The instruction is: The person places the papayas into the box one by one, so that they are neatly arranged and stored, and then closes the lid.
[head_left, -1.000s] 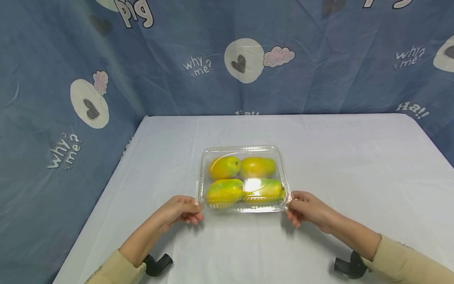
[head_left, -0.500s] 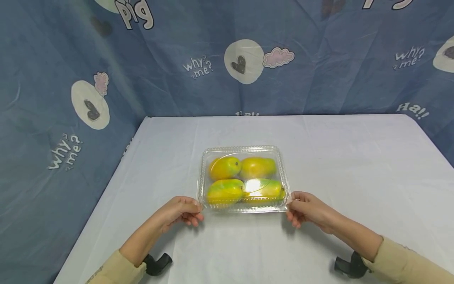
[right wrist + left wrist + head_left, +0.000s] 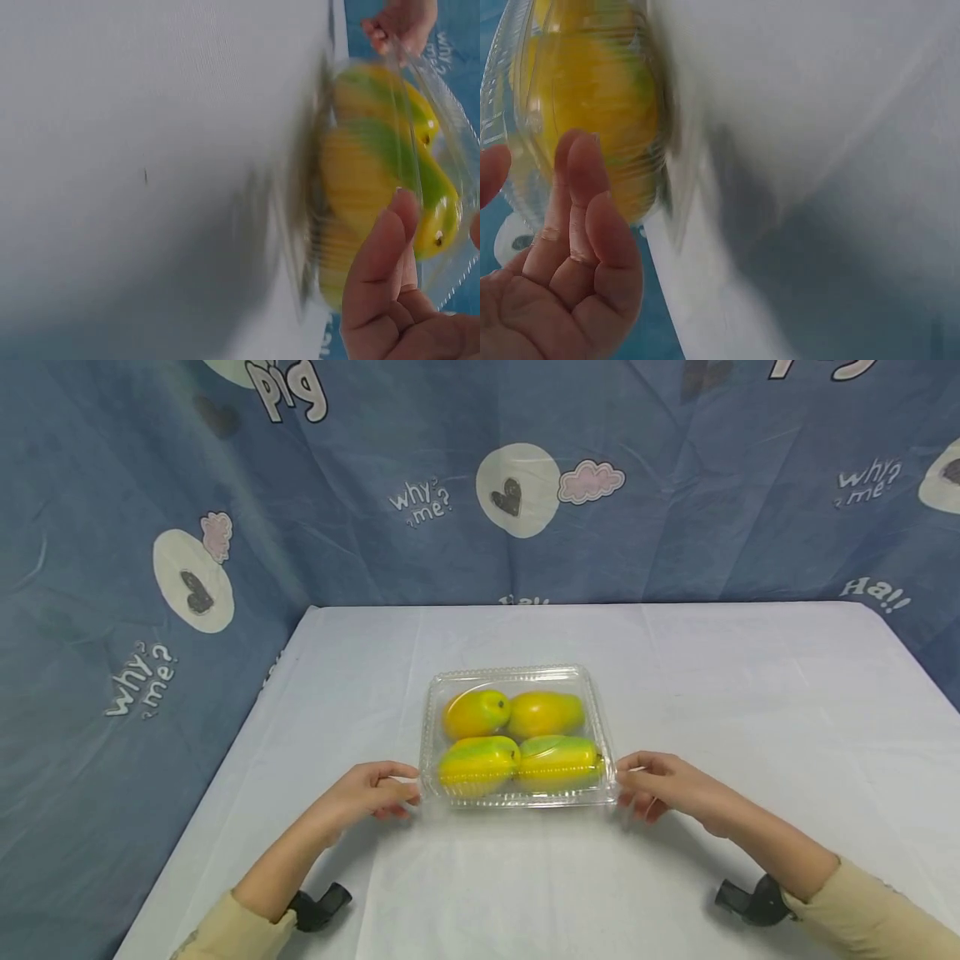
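A clear plastic clamshell box with its lid down sits on the white-clothed table. Several yellow-green mangoes lie inside it in two rows. At the box's near left corner is my left hand, its thumb apart from its loosely bent fingers. My right hand is at the near right corner, thumb and fingers likewise parted. In the left wrist view the fingertips overlap the box's side; in the right wrist view the fingertips do too. Whether either hand still touches the plastic, I cannot tell.
White cloth covers the table around the box. A blue printed curtain hangs behind and along the left side. Black wrist-worn devices sit below both sleeves.
Both hands were pinching the box's near corners; now their thumbs and fingers have parted and they have drawn slightly outward. The box stays in nearly the same place.
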Demonstrator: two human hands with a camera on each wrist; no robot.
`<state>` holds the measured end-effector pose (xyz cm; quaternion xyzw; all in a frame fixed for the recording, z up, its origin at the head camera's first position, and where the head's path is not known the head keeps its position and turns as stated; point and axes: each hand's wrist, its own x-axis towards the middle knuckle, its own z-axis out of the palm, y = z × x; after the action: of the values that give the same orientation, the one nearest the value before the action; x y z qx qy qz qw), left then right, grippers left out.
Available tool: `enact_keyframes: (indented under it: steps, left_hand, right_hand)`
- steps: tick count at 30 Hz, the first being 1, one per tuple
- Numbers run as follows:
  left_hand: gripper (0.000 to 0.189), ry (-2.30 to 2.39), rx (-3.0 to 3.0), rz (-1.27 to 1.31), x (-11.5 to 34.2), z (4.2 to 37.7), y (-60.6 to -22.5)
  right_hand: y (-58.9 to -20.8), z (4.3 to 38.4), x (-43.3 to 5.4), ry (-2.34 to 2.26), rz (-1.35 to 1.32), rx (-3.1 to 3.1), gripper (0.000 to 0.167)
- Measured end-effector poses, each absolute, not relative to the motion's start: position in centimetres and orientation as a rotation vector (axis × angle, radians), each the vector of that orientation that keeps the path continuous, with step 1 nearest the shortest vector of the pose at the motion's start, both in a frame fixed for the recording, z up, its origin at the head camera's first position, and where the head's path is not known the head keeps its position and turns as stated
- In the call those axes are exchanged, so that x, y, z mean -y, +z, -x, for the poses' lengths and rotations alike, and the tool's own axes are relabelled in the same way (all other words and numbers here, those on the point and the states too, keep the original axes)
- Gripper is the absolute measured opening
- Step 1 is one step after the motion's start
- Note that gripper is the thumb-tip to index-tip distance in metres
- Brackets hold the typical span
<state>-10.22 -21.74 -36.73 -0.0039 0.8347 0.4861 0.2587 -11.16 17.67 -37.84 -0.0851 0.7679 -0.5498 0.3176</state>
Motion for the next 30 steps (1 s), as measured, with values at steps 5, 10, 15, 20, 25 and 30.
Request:
enact_keyframes:
  steps: [5, 10, 15, 20, 25, 30]
  left_hand:
    - [0.047, 1.335, -2.219, 0.002, 21.2, 10.2, -37.2]
    - [0.043, 1.382, -2.192, 0.031, 20.8, 10.1, -37.6]
    - [0.039, 1.403, -2.171, 0.026, 20.7, 10.1, -37.7]
    - [0.038, 1.412, -2.171, 0.015, 20.8, 10.1, -37.8]
    - [0.039, 1.418, -2.169, 0.015, 20.7, 10.0, -37.7]
    - [0.038, 1.429, -2.164, 0.020, 20.6, 10.0, -37.8]
  right_hand:
    - [-38.2, 11.0, -16.9, -1.461, 0.225, -1.932, 0.034]
    - [-38.9, 10.7, -16.2, -1.487, 0.203, -1.814, 0.025]
    - [-39.4, 10.6, -15.8, -1.580, 0.223, -1.680, 0.022]
    - [-39.5, 10.3, -15.7, -1.664, 0.233, -1.624, 0.021]
    - [-39.6, 10.0, -15.5, -1.702, 0.207, -1.643, 0.019]
    - [-39.8, 9.9, -15.4, -1.708, 0.213, -1.667, 0.020]
